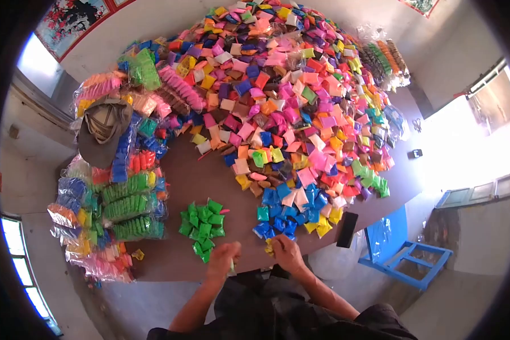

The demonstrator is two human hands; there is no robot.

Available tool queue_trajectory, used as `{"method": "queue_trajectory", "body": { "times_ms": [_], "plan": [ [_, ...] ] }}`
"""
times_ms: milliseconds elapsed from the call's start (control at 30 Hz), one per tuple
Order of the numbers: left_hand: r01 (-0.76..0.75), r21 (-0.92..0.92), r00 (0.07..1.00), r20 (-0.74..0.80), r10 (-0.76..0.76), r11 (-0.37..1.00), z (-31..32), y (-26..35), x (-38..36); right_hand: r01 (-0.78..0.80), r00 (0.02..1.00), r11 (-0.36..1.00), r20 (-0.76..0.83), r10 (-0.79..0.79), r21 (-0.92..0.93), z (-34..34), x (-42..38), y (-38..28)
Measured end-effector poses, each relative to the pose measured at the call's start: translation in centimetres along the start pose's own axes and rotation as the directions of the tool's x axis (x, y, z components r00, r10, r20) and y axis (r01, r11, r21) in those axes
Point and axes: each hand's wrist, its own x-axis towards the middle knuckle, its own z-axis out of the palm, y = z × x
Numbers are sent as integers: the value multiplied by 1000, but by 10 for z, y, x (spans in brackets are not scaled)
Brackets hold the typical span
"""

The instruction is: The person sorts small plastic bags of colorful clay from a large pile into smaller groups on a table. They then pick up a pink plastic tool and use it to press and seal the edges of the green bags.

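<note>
At the table's front edge, my left hand (225, 259) is closed, with a small light green bit showing at its fingers. Just above it lies a small pile of green packets (202, 224). My right hand (285, 253) is closed on a small yellow packet (269, 247), partly hidden by the fingers. Blue packets (289, 209) lie right beyond my right hand, at the front of a large heap of mixed coloured packets (277, 102). The two hands are apart.
Bagged rows of packets (131, 198) line the table's left side, with a dark cap (103, 131) on top. A black phone-like object (347, 229) lies at the front right edge. A blue chair (405, 249) stands to the right, and more bagged rows (386, 62) at the back right.
</note>
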Motion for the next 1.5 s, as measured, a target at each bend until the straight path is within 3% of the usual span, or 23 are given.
{"method": "queue_trajectory", "body": {
  "times_ms": [100,200,333,433,600,700,833,867,900,933,967,1100,1333,1500],
  "plan": [
    [41,-368,998,-27,-55,929,-27,3,-5,-60,997,998,-51,58,-35,0,-11,12],
    [45,-576,999,42,-25,816,-42,-7,6,-133,991,990,-23,134,37,8,-21,22],
    [40,-464,983,175,48,885,-47,-6,1,-71,997,993,-8,72,89,31,-34,51],
    [99,-320,979,203,-34,942,-43,-23,4,-50,999,997,23,49,50,43,-45,67],
    [4,-65,980,198,9,998,-39,-53,10,-132,991,991,7,132,16,34,-51,62],
    [-49,45,982,185,40,998,-34,-71,16,-65,997,990,34,69,-127,30,-46,73],
    [-72,45,982,176,63,996,-20,-72,36,186,983,967,44,-181,-177,43,-27,101],
    [-48,164,990,136,26,985,-18,-69,40,222,975,959,69,-213,-175,47,-23,111],
    [-63,186,991,131,38,980,-14,-66,46,252,965,955,110,-236,-157,55,-22,117],
    [-73,211,992,117,49,975,-13,-66,51,176,964,969,229,-134,-171,57,-17,116],
    [-113,175,989,114,94,978,-14,-69,55,172,965,982,214,-152,-79,58,-14,103],
    [-277,-87,955,80,284,957,-15,-97,80,336,935,925,178,-306,-177,72,-10,117],
    [-445,-218,889,12,458,869,-12,-150,80,496,868,832,108,-485,-248,79,-9,144],
    [-561,-348,817,-84,571,751,-3,-189,49,547,830,825,-33,-556,-142,87,-21,150]
  ]
}}
